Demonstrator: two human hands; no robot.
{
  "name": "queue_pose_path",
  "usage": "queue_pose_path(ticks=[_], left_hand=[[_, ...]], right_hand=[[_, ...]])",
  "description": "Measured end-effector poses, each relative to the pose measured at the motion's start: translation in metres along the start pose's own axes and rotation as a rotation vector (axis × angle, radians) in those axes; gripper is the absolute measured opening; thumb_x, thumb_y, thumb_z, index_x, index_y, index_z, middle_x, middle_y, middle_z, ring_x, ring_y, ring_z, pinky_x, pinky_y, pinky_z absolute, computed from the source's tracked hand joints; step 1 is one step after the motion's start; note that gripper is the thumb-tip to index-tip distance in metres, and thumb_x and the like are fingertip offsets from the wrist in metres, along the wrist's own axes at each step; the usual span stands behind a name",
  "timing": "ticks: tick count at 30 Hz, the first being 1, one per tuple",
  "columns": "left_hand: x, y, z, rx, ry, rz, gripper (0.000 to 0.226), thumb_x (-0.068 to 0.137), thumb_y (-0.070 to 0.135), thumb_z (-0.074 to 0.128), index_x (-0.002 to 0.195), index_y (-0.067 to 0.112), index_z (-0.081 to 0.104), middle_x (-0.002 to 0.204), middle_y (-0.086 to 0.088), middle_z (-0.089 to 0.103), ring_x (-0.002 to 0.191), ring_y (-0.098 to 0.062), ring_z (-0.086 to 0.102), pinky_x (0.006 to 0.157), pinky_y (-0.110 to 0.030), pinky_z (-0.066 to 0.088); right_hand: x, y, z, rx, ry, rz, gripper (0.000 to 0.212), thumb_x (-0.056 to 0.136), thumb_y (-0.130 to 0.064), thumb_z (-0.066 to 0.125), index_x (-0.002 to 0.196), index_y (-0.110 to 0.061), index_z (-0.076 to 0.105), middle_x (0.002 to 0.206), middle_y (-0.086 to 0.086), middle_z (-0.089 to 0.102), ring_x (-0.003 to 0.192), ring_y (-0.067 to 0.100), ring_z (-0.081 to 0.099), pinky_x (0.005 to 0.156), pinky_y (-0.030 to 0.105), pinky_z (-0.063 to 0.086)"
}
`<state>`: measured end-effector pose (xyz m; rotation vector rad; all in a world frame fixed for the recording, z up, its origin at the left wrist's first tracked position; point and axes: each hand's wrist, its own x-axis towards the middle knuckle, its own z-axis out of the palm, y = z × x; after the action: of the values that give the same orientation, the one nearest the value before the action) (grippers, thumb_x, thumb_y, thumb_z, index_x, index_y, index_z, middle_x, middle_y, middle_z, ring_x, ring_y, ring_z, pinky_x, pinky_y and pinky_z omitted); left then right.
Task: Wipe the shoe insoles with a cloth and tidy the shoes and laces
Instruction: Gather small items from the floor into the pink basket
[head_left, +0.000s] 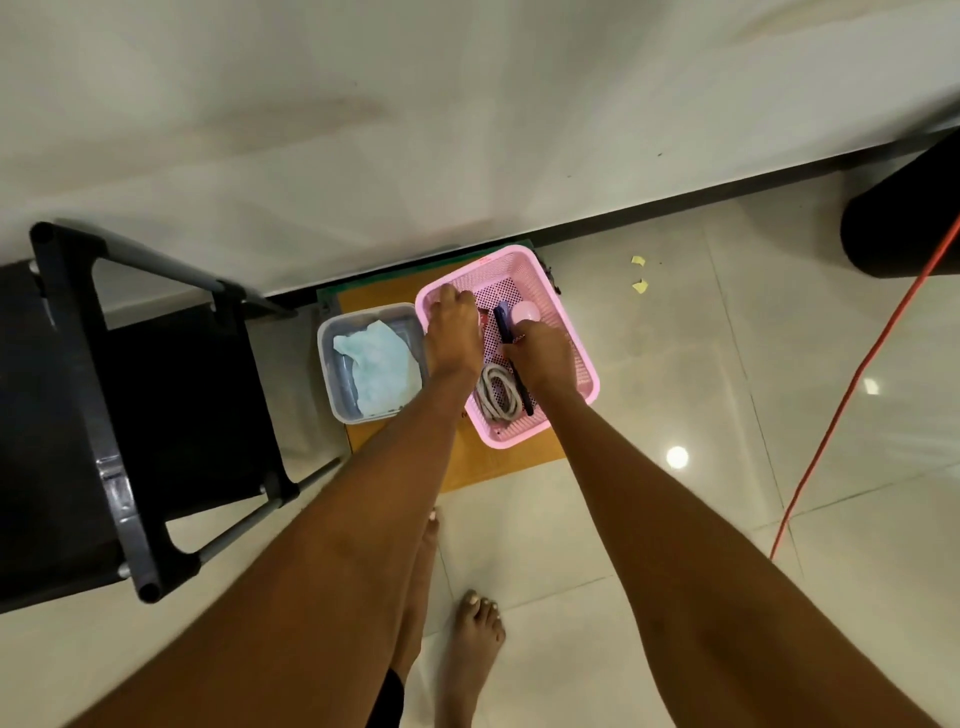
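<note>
Both arms are bare all the way up — no sleeves, no watch, no bracelets or rings that I can make out on the left hand (451, 332) or the right hand (540, 353). The 2 feet are bare too, with pale polish on the toenails. There's a bit of black garment at the bottom edge — can't tell what.

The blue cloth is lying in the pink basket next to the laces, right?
Not quite. The head view shows the blue cloth lying in the grey tub, beside the pink basket. The laces are in the pink basket.
</note>
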<state>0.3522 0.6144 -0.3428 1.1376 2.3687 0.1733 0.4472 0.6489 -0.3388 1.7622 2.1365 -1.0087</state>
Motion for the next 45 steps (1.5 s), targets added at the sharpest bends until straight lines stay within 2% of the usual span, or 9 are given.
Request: queue_pose_path(ticks=[4,11,14,18,21,29,35,41,45], left_hand=[[0.000,0.000,-0.002,0.044,-0.016,-0.009,0.046,0.093,0.015,0.055,0.137,0.009,0.042,0.144,-0.012,0.038,0.134,-0.028,0.034,0.101,-0.033,0.042],[0.003,0.005,-0.013,0.082,-0.064,-0.012,0.047,0.091,0.014,0.059,0.135,0.007,0.044,0.135,-0.014,0.050,0.122,-0.029,0.050,0.096,-0.036,0.047],[0.004,0.003,-0.012,0.101,-0.081,-0.006,0.049,0.090,0.012,0.059,0.136,0.008,0.042,0.136,-0.014,0.049,0.124,-0.030,0.048,0.098,-0.037,0.046],[0.005,-0.004,-0.015,0.096,-0.071,0.037,0.053,0.091,0.016,0.059,0.139,0.011,0.038,0.140,-0.012,0.045,0.128,-0.028,0.043,0.103,-0.038,0.042],[0.004,-0.012,-0.018,0.138,-0.064,0.119,0.054,0.090,0.014,0.060,0.139,0.011,0.037,0.142,-0.011,0.043,0.131,-0.027,0.040,0.103,-0.037,0.041],[0.002,-0.010,-0.013,0.329,-0.045,0.183,0.048,0.090,0.023,0.060,0.134,0.012,0.042,0.136,-0.010,0.051,0.126,-0.026,0.044,0.107,-0.034,0.034],[0.010,-0.015,-0.019,0.639,0.019,0.305,0.042,0.087,0.023,0.065,0.123,0.015,0.045,0.119,-0.009,0.062,0.112,-0.026,0.055,0.096,-0.035,0.036],[0.013,-0.021,-0.019,0.731,-0.012,0.421,0.048,0.085,0.023,0.068,0.127,0.016,0.046,0.129,-0.011,0.052,0.120,-0.026,0.050,0.102,-0.035,0.035],[0.013,-0.019,-0.020,0.706,-0.030,0.392,0.051,0.084,0.023,0.069,0.129,0.016,0.044,0.131,-0.011,0.051,0.121,-0.027,0.049,0.102,-0.036,0.034]], right_hand=[[0.002,-0.002,0.006,-0.021,-0.004,0.009,0.024,0.090,-0.021,0.055,0.107,-0.011,0.068,0.097,0.012,0.070,0.080,0.026,0.066,0.064,0.026,0.047],[-0.002,-0.006,-0.001,-0.050,0.091,-0.035,0.026,0.095,-0.027,0.049,0.110,-0.009,0.060,0.104,0.010,0.067,0.086,0.026,0.066,0.064,0.025,0.043],[0.003,-0.012,0.003,-0.057,0.124,-0.102,0.026,0.096,-0.029,0.047,0.105,-0.011,0.065,0.101,0.007,0.067,0.084,0.023,0.065,0.063,0.024,0.042],[0.008,-0.024,0.011,-0.118,0.128,-0.099,0.033,0.093,-0.039,0.050,0.103,-0.010,0.064,0.100,0.008,0.065,0.085,0.024,0.064,0.074,0.033,0.053],[0.010,-0.030,0.017,-0.196,0.149,-0.098,0.039,0.091,-0.044,0.052,0.099,-0.008,0.061,0.101,0.010,0.064,0.088,0.026,0.062,0.071,0.033,0.049],[0.015,-0.029,0.006,-0.328,0.159,-0.090,0.026,0.095,-0.029,0.049,0.094,-0.007,0.063,0.091,0.011,0.065,0.086,0.026,0.061,0.062,0.030,0.039],[0.015,-0.025,0.012,-0.277,0.180,-0.083,0.023,0.096,-0.023,0.049,0.090,-0.006,0.063,0.085,0.010,0.066,0.077,0.025,0.063,0.060,0.028,0.039],[0.009,-0.025,0.013,-0.294,0.163,-0.090,0.022,0.095,-0.022,0.049,0.096,-0.004,0.061,0.089,0.010,0.064,0.071,0.021,0.053,0.060,0.030,0.039],[0.008,-0.024,0.013,-0.270,0.204,-0.149,0.021,0.095,-0.021,0.051,0.103,-0.004,0.059,0.099,0.012,0.065,0.083,0.025,0.062,0.061,0.030,0.041]])
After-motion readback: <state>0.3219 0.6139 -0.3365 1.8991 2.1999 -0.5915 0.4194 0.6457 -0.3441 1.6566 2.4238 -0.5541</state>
